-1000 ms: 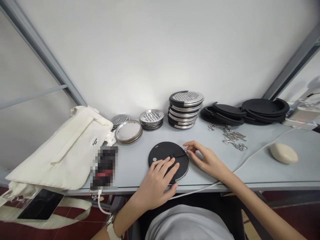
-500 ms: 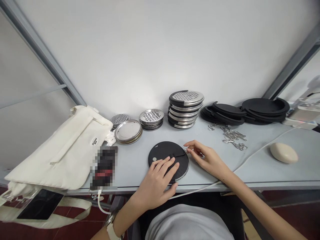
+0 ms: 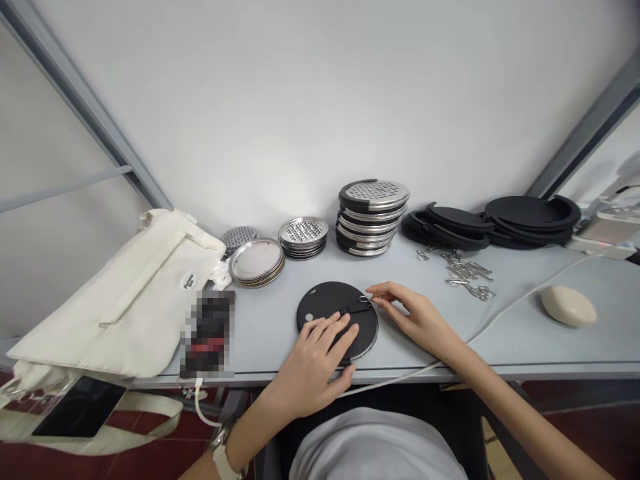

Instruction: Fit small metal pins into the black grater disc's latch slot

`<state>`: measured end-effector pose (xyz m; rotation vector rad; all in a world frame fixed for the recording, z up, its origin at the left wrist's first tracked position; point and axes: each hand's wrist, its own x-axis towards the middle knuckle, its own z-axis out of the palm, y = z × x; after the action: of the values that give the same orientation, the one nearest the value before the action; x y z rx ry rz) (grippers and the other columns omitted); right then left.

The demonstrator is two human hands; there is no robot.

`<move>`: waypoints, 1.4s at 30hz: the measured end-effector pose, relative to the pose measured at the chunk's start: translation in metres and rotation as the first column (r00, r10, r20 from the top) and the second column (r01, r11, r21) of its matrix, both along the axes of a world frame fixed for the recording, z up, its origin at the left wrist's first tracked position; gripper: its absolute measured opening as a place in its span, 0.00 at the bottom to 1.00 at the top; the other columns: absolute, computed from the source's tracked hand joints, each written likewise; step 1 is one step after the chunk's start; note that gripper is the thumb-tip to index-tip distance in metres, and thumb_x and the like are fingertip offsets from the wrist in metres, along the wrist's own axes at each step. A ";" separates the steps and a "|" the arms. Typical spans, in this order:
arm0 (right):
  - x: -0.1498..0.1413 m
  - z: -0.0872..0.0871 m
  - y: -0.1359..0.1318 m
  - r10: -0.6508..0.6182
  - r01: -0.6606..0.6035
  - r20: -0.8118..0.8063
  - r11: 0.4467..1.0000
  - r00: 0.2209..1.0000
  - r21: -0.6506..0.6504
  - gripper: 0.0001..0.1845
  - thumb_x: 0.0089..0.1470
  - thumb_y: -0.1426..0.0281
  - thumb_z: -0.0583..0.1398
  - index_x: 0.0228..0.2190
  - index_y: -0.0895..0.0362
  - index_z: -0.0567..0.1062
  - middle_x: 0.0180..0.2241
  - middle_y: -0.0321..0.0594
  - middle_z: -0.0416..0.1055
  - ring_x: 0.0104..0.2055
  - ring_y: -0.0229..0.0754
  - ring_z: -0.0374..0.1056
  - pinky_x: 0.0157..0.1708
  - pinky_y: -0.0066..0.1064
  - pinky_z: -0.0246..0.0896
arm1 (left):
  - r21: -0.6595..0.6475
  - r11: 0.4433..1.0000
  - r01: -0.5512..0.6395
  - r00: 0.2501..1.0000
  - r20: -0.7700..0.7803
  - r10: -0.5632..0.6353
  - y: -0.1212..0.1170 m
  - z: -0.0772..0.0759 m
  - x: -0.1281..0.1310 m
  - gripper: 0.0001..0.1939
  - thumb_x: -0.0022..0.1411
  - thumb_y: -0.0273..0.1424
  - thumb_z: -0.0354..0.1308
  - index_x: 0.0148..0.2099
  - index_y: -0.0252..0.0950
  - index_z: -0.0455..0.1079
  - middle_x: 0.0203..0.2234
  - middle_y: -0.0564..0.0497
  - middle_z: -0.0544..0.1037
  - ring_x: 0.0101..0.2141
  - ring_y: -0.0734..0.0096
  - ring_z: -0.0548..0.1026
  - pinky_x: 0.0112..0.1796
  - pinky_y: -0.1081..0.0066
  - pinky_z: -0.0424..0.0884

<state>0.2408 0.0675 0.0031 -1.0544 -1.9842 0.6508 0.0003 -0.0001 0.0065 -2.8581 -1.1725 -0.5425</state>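
Note:
A round black disc (image 3: 330, 297) with a thin silvery rim showing at its lower right lies flat near the table's front edge; it resembles the stacked graters turned black side up. Across its top my left hand (image 3: 320, 360) rests with fingers spread, thumb against the near rim, holding it. My right hand (image 3: 407, 310) is closed in a pinch at the disc's right side. Between thumb and forefinger is a small metal wire clip (image 3: 365, 299), its loop over the disc's edge by a black strap-like strip (image 3: 357, 309). The clip's other end is hidden by the fingers.
Behind stand a grater stack (image 3: 373, 217), smaller grating plates (image 3: 303, 233) and metal discs (image 3: 257, 260). Black round holders (image 3: 530, 220) and loose metal clips (image 3: 467, 268) lie right. A white cable (image 3: 505, 307) crosses near a beige mouse-like object (image 3: 569, 305). A white bag (image 3: 125, 300) leans left.
The clip's wire loop now shows over the disc's right edge, further left than before. My right fingers have shifted very slightly; my left hand stays on the disc.

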 end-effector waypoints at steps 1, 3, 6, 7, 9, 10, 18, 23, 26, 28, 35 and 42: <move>0.000 0.000 0.000 0.006 -0.006 -0.001 1.000 1.000 -0.006 0.11 0.63 0.66 0.54 0.44 0.54 0.72 0.40 0.43 0.76 0.40 0.44 0.71 0.43 0.34 0.66 | 0.001 1.000 0.000 1.000 0.001 0.000 0.000 0.000 0.000 0.27 0.67 0.33 0.50 0.66 0.34 0.55 0.63 0.44 0.60 0.63 0.58 0.56 0.58 0.55 0.57; -0.001 0.000 0.000 0.014 -0.014 -0.003 1.000 1.000 -0.011 0.11 0.62 0.66 0.54 0.43 0.54 0.73 0.40 0.43 0.76 0.41 0.44 0.72 0.43 0.35 0.66 | -0.001 1.000 0.003 1.000 -0.004 -0.003 0.000 0.000 0.000 0.27 0.67 0.33 0.50 0.66 0.34 0.55 0.63 0.44 0.60 0.63 0.59 0.56 0.58 0.56 0.57; -0.001 0.001 0.000 0.017 -0.017 0.011 1.000 1.000 -0.020 0.11 0.62 0.66 0.54 0.43 0.54 0.73 0.40 0.43 0.76 0.39 0.44 0.72 0.42 0.35 0.67 | -0.006 1.000 0.002 1.000 -0.009 -0.002 0.001 0.000 0.000 0.27 0.67 0.33 0.50 0.66 0.34 0.55 0.63 0.45 0.59 0.63 0.59 0.55 0.59 0.56 0.56; -0.001 0.001 -0.001 0.018 -0.017 0.018 1.000 1.000 -0.024 0.11 0.63 0.66 0.54 0.42 0.54 0.73 0.39 0.43 0.76 0.39 0.44 0.72 0.42 0.35 0.67 | -0.007 1.000 0.000 1.000 -0.010 0.000 0.001 0.000 0.000 0.27 0.67 0.33 0.49 0.66 0.34 0.55 0.64 0.45 0.59 0.63 0.60 0.55 0.59 0.56 0.55; -0.001 0.001 -0.001 0.021 -0.020 0.029 0.999 0.999 -0.034 0.11 0.63 0.66 0.53 0.42 0.54 0.73 0.39 0.42 0.76 0.39 0.44 0.72 0.41 0.35 0.66 | -0.009 1.000 -0.002 1.000 -0.010 0.002 0.001 -0.001 0.000 0.27 0.67 0.33 0.49 0.66 0.34 0.55 0.64 0.45 0.58 0.63 0.59 0.54 0.59 0.56 0.55; -0.002 0.002 -0.002 0.023 -0.021 0.032 0.999 0.999 -0.039 0.11 0.63 0.66 0.52 0.42 0.54 0.72 0.39 0.42 0.76 0.39 0.44 0.72 0.41 0.35 0.66 | -0.009 1.000 -0.003 1.000 -0.009 0.002 0.000 -0.001 0.000 0.27 0.67 0.33 0.49 0.66 0.34 0.55 0.64 0.45 0.58 0.63 0.59 0.54 0.59 0.56 0.54; -0.004 0.004 -0.004 0.034 -0.029 0.062 0.997 0.998 -0.077 0.12 0.64 0.65 0.51 0.44 0.55 0.70 0.29 0.38 0.73 0.30 0.41 0.68 0.33 0.31 0.63 | -0.005 1.000 0.002 1.000 -0.012 -0.002 0.000 0.000 0.000 0.27 0.66 0.33 0.50 0.66 0.34 0.55 0.63 0.44 0.59 0.63 0.59 0.56 0.58 0.56 0.56; -0.003 0.004 -0.003 0.050 -0.046 0.059 0.997 0.997 -0.069 0.12 0.64 0.65 0.51 0.44 0.55 0.71 0.31 0.39 0.74 0.31 0.42 0.69 0.34 0.32 0.64 | -0.002 1.000 0.004 1.000 -0.004 -0.004 0.000 0.000 0.000 0.27 0.67 0.33 0.50 0.66 0.34 0.55 0.63 0.44 0.60 0.63 0.59 0.56 0.58 0.56 0.56; -0.003 0.004 -0.003 0.051 -0.047 0.063 0.997 0.997 -0.057 0.12 0.64 0.66 0.51 0.43 0.54 0.72 0.33 0.40 0.75 0.33 0.42 0.70 0.36 0.33 0.65 | -0.001 1.000 0.002 1.000 -0.002 -0.002 0.000 0.000 0.000 0.27 0.67 0.33 0.50 0.66 0.34 0.55 0.63 0.44 0.59 0.63 0.59 0.55 0.59 0.56 0.56; -0.003 0.004 -0.003 0.044 -0.040 0.077 0.998 0.996 -0.053 0.12 0.64 0.65 0.51 0.43 0.54 0.72 0.32 0.40 0.75 0.31 0.42 0.70 0.34 0.33 0.65 | -0.001 1.000 0.000 1.000 -0.004 0.000 0.000 0.000 0.000 0.27 0.66 0.33 0.50 0.66 0.34 0.55 0.63 0.45 0.59 0.63 0.59 0.55 0.59 0.56 0.56; -0.002 0.003 -0.003 0.045 -0.039 0.105 0.998 0.993 -0.055 0.13 0.63 0.65 0.52 0.44 0.55 0.72 0.29 0.39 0.74 0.29 0.42 0.69 0.31 0.31 0.64 | -0.001 1.000 -0.001 1.000 -0.011 0.001 0.000 0.001 0.000 0.27 0.67 0.33 0.50 0.66 0.34 0.55 0.63 0.44 0.60 0.63 0.60 0.56 0.58 0.56 0.56; 0.000 0.003 -0.003 0.049 -0.046 0.116 0.998 0.992 -0.030 0.14 0.63 0.67 0.51 0.46 0.55 0.72 0.37 0.43 0.76 0.34 0.43 0.71 0.33 0.33 0.66 | 0.012 1.000 0.003 1.000 -0.001 -0.003 0.000 0.001 0.001 0.27 0.66 0.33 0.50 0.66 0.34 0.55 0.62 0.43 0.61 0.62 0.59 0.56 0.58 0.56 0.57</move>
<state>0.2403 0.0644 0.0061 -1.0867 -2.1120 0.6567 0.0010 -0.0003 0.0079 -2.8507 -1.1609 -0.5460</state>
